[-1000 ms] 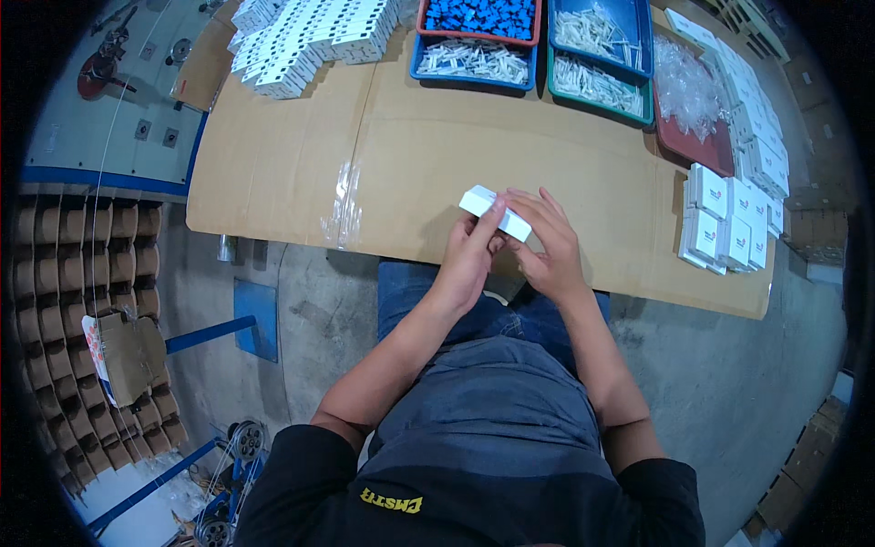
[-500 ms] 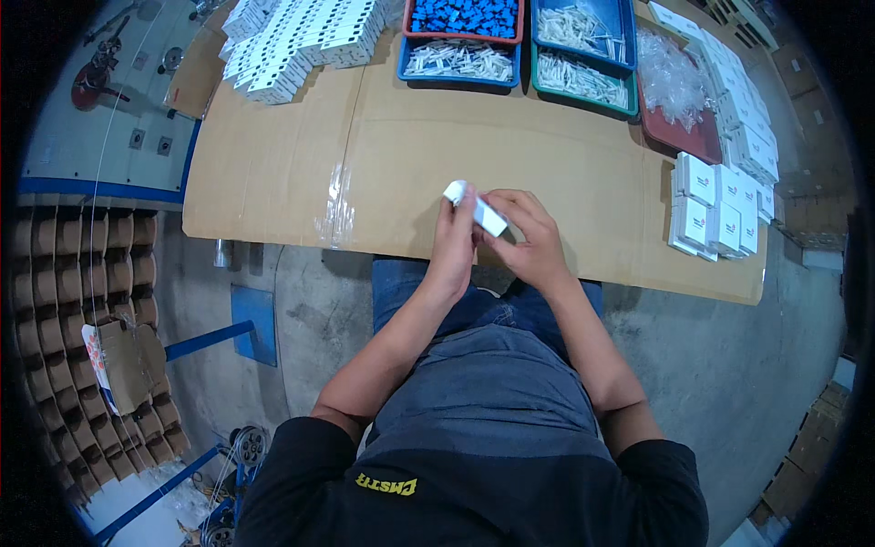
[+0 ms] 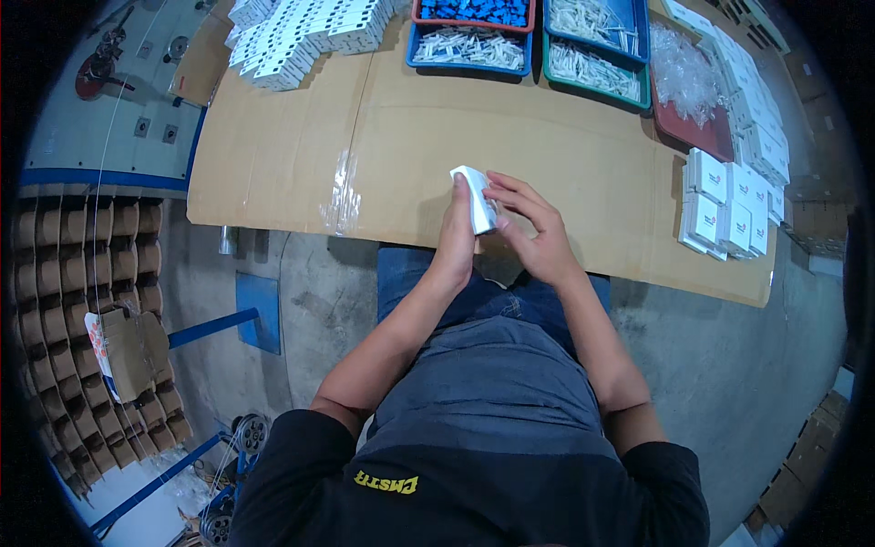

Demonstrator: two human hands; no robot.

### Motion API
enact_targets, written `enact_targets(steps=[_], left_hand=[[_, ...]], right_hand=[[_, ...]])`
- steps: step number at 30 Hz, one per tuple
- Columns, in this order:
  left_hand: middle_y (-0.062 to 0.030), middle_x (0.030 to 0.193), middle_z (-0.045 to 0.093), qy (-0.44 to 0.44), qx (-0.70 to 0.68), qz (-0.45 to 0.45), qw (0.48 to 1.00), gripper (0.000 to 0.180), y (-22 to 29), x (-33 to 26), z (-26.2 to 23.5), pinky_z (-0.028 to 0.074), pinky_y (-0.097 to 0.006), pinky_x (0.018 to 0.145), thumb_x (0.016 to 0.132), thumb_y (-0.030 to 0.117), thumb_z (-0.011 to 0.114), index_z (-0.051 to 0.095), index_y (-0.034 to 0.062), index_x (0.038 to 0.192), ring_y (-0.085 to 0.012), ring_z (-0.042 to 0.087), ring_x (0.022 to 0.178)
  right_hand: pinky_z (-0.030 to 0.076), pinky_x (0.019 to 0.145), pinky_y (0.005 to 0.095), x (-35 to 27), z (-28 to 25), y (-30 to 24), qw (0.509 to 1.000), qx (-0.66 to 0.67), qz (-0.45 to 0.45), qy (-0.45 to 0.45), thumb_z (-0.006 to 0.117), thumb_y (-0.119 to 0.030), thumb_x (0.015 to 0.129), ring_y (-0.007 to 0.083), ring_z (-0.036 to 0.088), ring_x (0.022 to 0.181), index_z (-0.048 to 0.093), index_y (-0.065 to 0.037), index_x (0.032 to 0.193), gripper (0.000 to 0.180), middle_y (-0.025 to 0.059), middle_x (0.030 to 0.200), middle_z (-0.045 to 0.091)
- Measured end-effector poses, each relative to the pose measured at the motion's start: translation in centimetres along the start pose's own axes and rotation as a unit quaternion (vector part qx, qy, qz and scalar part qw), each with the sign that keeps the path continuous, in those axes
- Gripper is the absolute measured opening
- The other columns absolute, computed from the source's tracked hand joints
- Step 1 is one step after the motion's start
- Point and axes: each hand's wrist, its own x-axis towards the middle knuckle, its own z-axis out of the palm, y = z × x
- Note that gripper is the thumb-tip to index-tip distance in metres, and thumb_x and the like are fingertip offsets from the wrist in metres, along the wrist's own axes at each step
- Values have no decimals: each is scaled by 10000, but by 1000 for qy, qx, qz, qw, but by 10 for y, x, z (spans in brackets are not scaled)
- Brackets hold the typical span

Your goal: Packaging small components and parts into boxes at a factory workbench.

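Note:
Between my hands, just above the table's near edge, is a small white box (image 3: 476, 196), its long side pointing away from me. My left hand (image 3: 454, 235) grips it along the left side, thumb on the near face. From the right, my right hand (image 3: 545, 235) closes on the box with bent fingertips and thumb at its right edge. Whatever lies under the fingers is hidden, and the box's far side does not show.
Cardboard covers the table (image 3: 273, 164). Stacked white boxes (image 3: 314, 32) stand at far left, more white boxes (image 3: 725, 205) at right. Along the back are a blue tray of white pieces (image 3: 469, 68), a green tray (image 3: 597, 91) and a red tray with clear plastic bags (image 3: 697, 132).
The white box has turned from slanting to nearly upright in view, and more of its broad face shows. My right fingers have shifted along its right side. The whole view has moved slightly.

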Motion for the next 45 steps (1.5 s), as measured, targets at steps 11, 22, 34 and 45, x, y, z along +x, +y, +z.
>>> enact_targets(steps=[11, 22, 34, 45], left_hand=[[-97, 1508, 395, -124, 188, 267, 937, 939, -9, -2, 5, 415, -383, 1116, 997, 494, 613, 33, 139, 1645, -228, 438, 1372], [-54, 1261, 593, -75, -119, -131, 981, 698, 24, -17, 26, 503, -398, 992, 1022, 691, 320, 474, 143, 1425, -205, 582, 1185], [-58, 1297, 577, -78, -137, -106, 982, 699, 21, -19, 24, 497, -390, 1001, 1025, 683, 322, 443, 135, 1441, -204, 573, 1204], [-8, 1173, 584, -28, -164, -99, 981, 504, 20, -24, 32, 494, -330, 968, 1057, 578, 417, 533, 152, 1299, -135, 577, 1101]], right_hand=[[434, 1096, 386, 1, -3, 2, 961, 240, 131, 43, 706, -253, 972, 228, 538, 1312, 501, -9, 1464, 586, 140, 1427, 568], [444, 1092, 427, -2, 1, -9, 992, -119, -39, 11, 729, -313, 897, 372, 538, 1317, 500, -24, 1460, 672, 207, 1471, 508], [419, 1108, 448, 1, 7, 5, 981, -164, -99, 19, 655, -468, 943, 414, 516, 1325, 443, 45, 1473, 768, 251, 1475, 498], [480, 1051, 449, -4, 19, 20, 982, -134, -117, 70, 516, -412, 1044, 439, 601, 1226, 531, 89, 1377, 601, 278, 1346, 598]])
